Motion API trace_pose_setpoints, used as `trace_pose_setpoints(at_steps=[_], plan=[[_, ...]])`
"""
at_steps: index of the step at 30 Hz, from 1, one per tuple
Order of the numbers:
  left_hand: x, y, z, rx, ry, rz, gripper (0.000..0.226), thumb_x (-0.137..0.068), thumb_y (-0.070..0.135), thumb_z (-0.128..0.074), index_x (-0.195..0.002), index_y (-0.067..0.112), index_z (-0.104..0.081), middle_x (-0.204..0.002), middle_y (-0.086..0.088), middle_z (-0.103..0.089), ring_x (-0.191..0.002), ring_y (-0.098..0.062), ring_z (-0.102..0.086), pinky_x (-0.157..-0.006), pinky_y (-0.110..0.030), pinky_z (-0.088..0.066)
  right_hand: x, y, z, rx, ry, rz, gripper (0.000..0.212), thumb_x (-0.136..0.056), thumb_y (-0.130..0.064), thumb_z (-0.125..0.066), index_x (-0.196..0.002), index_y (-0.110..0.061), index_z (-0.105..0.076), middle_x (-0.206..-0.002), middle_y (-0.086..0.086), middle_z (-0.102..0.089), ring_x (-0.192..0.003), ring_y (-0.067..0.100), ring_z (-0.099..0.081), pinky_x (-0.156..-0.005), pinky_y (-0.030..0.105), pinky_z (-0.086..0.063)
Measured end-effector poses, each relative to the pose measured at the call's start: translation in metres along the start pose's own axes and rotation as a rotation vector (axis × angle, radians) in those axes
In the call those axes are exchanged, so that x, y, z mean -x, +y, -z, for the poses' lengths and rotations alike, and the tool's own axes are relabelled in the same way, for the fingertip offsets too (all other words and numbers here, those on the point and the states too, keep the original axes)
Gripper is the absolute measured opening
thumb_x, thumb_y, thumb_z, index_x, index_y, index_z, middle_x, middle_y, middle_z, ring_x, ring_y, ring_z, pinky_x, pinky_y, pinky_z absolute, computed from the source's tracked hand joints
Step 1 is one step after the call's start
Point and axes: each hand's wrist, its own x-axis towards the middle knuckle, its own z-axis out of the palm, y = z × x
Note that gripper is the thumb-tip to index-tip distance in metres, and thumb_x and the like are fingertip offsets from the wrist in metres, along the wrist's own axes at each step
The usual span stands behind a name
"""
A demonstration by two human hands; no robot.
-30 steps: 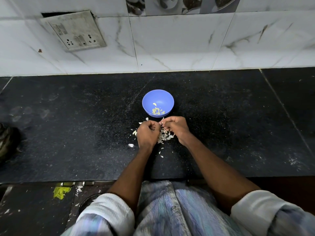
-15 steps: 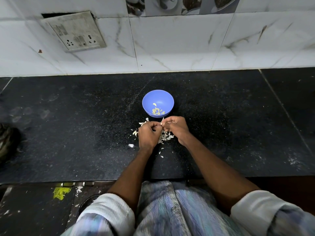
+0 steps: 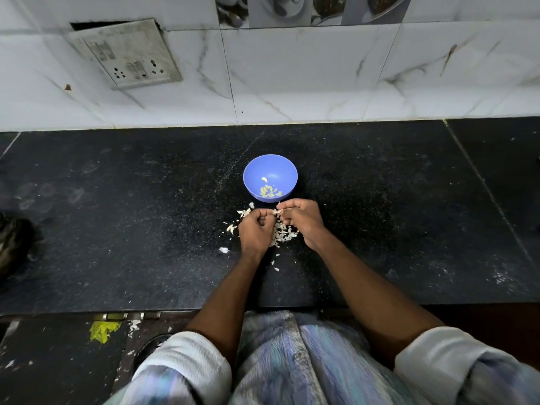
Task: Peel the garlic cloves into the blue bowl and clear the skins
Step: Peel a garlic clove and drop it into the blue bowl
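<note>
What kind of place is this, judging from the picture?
Probably a home kitchen: a black stone counter below a marble-look tiled wall with a socket plate, and garlic skins beside a blue bowl.

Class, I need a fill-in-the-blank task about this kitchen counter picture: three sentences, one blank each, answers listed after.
1. The peeled garlic cloves lie inside a bowl whose colour is ____.
2. The left hand and the right hand work together just in front of the bowl, on the side ____ the person.
3. The loose garlic skins lie scattered on the black ____, between and around the hands.

Missing words: blue; nearer; counter
</note>
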Motion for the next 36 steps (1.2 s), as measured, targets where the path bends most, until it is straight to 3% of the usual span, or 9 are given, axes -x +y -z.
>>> trace_pose_setpoints(at_steps=[4,11,15,18,23,27,32,36], plan=[[-0.0020,-0.0005,-0.0007,0.003,0.012,0.015,0.011,-0.095,0.017,-0.067,-0.096,0.016,-0.078,-0.074,0.007,-0.073,-0.063,-0.006,-0.062,-0.068,-0.026,-0.054,-0.0006,0.0008,0.0018,0.018,0.005,-0.001,0.022,-0.083,0.010,-0.066,-0.101,0.001,-0.075,-0.089,0.020,-0.077,-0.072,0.017,-0.071,-0.068,0.024,-0.060],[-0.0003,-0.0003,-0.0002,0.085,-0.001,0.014,0.009,-0.099,0.017,-0.067,-0.100,0.015,-0.076,-0.082,0.004,-0.077,-0.071,-0.006,-0.068,-0.071,-0.024,-0.057,0.0021,0.0005,0.0016,0.001,-0.011,-0.004,0.022,-0.080,0.011,-0.067,-0.096,0.000,-0.077,-0.089,0.019,-0.077,-0.078,0.019,-0.075,-0.073,0.024,-0.060],[0.0006,0.0000,0.0000,0.138,-0.064,0.036,0.010,-0.099,0.015,-0.066,-0.101,0.015,-0.075,-0.084,-0.001,-0.079,-0.077,-0.020,-0.075,-0.073,-0.033,-0.062,0.0035,-0.0010,0.0002,-0.033,-0.029,-0.004,0.020,-0.083,0.012,-0.069,-0.101,0.003,-0.075,-0.090,0.021,-0.077,-0.076,0.021,-0.075,-0.071,0.026,-0.061],[0.0007,-0.0002,0.0015,0.104,-0.031,-0.001,0.010,-0.096,0.014,-0.067,-0.098,0.018,-0.076,-0.075,0.005,-0.076,-0.067,-0.013,-0.071,-0.068,-0.032,-0.061,0.0047,-0.0020,0.0017,-0.037,-0.042,0.003,0.020,-0.086,0.008,-0.073,-0.104,-0.001,-0.074,-0.091,0.017,-0.078,-0.075,0.021,-0.076,-0.068,0.028,-0.062],[0.0001,0.0032,0.0049,0.070,-0.009,-0.064,0.021,-0.091,0.004,-0.072,-0.108,0.016,-0.075,-0.081,0.002,-0.077,-0.074,-0.016,-0.075,-0.074,-0.032,-0.064,0.0046,-0.0010,0.0030,0.002,-0.020,0.027,0.020,-0.085,0.004,-0.076,-0.104,-0.002,-0.073,-0.088,0.016,-0.078,-0.076,0.022,-0.076,-0.068,0.029,-0.061],[0.0001,0.0035,0.0043,0.006,-0.003,-0.136,0.028,-0.087,0.001,-0.073,-0.109,0.018,-0.074,-0.077,0.005,-0.075,-0.070,-0.014,-0.073,-0.072,-0.034,-0.064,0.0032,-0.0018,0.0017,0.056,0.002,0.075,0.025,-0.083,0.005,-0.075,-0.104,-0.007,-0.074,-0.085,0.013,-0.078,-0.076,0.022,-0.077,-0.069,0.032,-0.062],[0.0013,0.0055,0.0058,-0.015,0.034,-0.122,0.026,-0.087,0.004,-0.073,-0.106,0.020,-0.076,-0.068,0.007,-0.074,-0.060,-0.012,-0.070,-0.068,-0.032,-0.062,0.0048,-0.0033,0.0020,0.103,-0.007,0.140,0.028,-0.080,0.005,-0.078,-0.104,-0.008,-0.075,-0.080,0.012,-0.077,-0.074,0.019,-0.075,-0.069,0.029,-0.062],[-0.0006,0.0060,0.0056,-0.020,0.064,-0.079,0.018,-0.089,0.010,-0.070,-0.101,0.020,-0.078,-0.071,0.007,-0.075,-0.065,-0.013,-0.072,-0.071,-0.037,-0.062,0.0052,-0.0043,0.0017,0.055,-0.020,0.132,0.029,-0.079,0.005,-0.078,-0.105,-0.009,-0.075,-0.083,0.011,-0.078,-0.076,0.018,-0.075,-0.070,0.027,-0.061]])
